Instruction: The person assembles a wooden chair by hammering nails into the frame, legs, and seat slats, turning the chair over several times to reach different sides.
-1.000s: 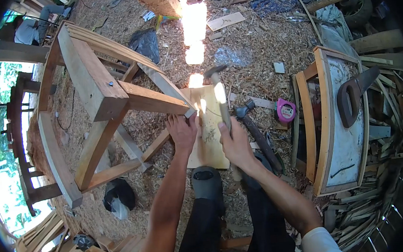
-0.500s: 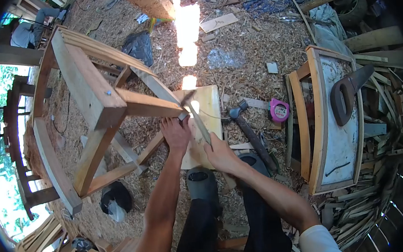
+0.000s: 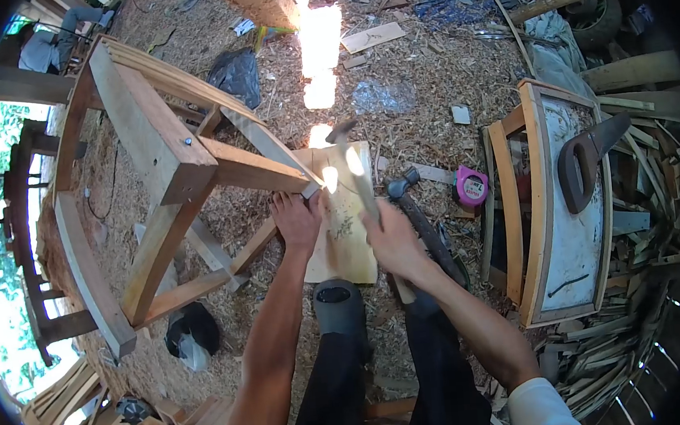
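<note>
A wooden chair frame (image 3: 249,172) lies tipped on its side at the left, its rail end over a flat board (image 3: 347,248). My left hand (image 3: 297,222) is closed at that rail end, fingers against the wood; whether a small nail is between them cannot be seen. My right hand (image 3: 394,240) is wrapped round the wooden handle of a hammer (image 3: 360,180), its head raised to the right of the rail end. A second hammer (image 3: 429,233) with a dark handle lies on the ground beside my right hand.
A pink tape measure (image 3: 471,186) lies right of the second hammer. A handsaw (image 3: 580,166) rests on a framed panel (image 3: 571,250). Scrap wood (image 3: 599,360) is piled at lower right. A dark bag (image 3: 235,77) lies beyond the chair frame. Another person (image 3: 44,50) is at upper left.
My right hand has moved right and up with the hammer, so its head is farther from the rail end. My left hand stays at nearly the same place.
</note>
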Demonstrator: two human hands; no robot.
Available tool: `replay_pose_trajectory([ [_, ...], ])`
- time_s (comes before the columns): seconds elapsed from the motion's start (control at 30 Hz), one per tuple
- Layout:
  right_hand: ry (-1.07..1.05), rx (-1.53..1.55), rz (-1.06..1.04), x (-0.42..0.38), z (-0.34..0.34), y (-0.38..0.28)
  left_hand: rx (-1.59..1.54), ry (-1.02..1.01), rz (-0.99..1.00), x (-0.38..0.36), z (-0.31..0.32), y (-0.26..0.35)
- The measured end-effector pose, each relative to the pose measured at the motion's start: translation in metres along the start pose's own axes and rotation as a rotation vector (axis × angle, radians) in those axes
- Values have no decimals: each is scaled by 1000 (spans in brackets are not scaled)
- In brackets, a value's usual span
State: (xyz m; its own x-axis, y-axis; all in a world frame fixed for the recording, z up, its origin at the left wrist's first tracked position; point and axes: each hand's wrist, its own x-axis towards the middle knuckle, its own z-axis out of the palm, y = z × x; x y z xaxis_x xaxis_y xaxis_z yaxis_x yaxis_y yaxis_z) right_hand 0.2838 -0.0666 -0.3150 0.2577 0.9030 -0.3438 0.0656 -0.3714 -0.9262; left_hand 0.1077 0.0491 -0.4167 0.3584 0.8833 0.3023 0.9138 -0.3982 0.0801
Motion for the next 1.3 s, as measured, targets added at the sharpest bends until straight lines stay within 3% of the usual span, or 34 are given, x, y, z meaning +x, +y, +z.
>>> replay_pose_trajectory([
  [0.1,269,87,-42,-9,-2,-47,-28,-52,-16,0,-2,0],
  [0.17,44,-148,-73,-13,31,7,-19,-27,21,-6,-3,-4],
  [0.2,-57,-263,-97,-9,34,1,-17,-3,49,-1,-4,-2],
  [0.23,-133,-305,47,-7,28,-1,-28,-39,29,3,-6,0],
  [0.33,-103,-265,36,-4,8,-17,-17,-91,-16,2,-3,-2],
  [0.43,117,-154,-90,-12,-1,-50,35,-43,3,-4,2,-4],
  [0.53,108,-155,-104,-18,24,-15,1,-51,16,-2,-3,-2],
  [0.57,-44,-495,-83,-13,33,12,-9,-55,27,-3,-4,-3],
  [0.67,-70,-484,-72,-6,23,7,-4,-44,1,4,-2,-1],
  [0.77,54,-296,-146,-10,8,-40,-11,-72,-23,1,0,-2],
  [0.87,214,-96,-266,-19,24,-24,-37,-61,-1,-1,0,-4],
  [0.97,-81,-460,-39,-3,30,30,-19,7,20,2,-1,0],
  [1.07,-25,-425,-101,-10,13,-5,-32,-61,-9,1,0,-3],
  [1.17,215,-199,-304,-22,11,-47,-58,-122,-28,2,-4,-2],
  [1.3,35,-326,-154,-9,30,18,-22,-110,-9,-1,1,-5],
])
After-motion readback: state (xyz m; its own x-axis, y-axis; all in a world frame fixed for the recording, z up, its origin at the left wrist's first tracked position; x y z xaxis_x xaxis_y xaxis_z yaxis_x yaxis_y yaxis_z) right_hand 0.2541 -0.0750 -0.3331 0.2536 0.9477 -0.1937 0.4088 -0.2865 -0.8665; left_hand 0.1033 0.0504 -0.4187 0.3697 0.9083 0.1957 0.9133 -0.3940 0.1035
